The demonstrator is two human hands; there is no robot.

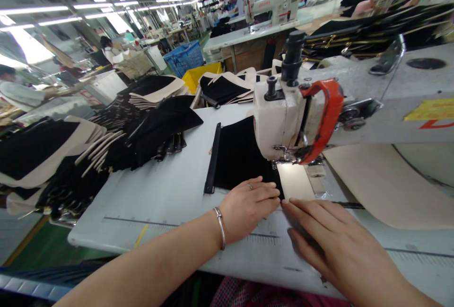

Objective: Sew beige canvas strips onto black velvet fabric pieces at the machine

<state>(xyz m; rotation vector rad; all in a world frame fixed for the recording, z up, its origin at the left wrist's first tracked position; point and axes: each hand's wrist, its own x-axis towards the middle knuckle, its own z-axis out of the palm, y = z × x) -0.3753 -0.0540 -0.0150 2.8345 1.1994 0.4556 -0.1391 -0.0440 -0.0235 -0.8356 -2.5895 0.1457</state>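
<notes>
A black fabric piece (237, 155) with a stiff black edge strip (213, 160) lies on the white table (166, 193) under the sewing machine head (283, 122). My left hand (248, 207), with a ring and a bracelet, rests flat on the near edge of the black fabric, fingers stretched toward the needle area. My right hand (329, 241) lies flat on the table just right of it, fingers extended, fingertips close to the left hand's. A cream panel (298, 181) sits under the presser foot (289, 158).
Stacks of black and cream pieces (106, 141) crowd the table's left side and the back (227, 87). A large cream sheet (383, 184) lies at the right under the machine arm. A yellow bin (198, 74), a blue crate (184, 56), other machines and people stand beyond.
</notes>
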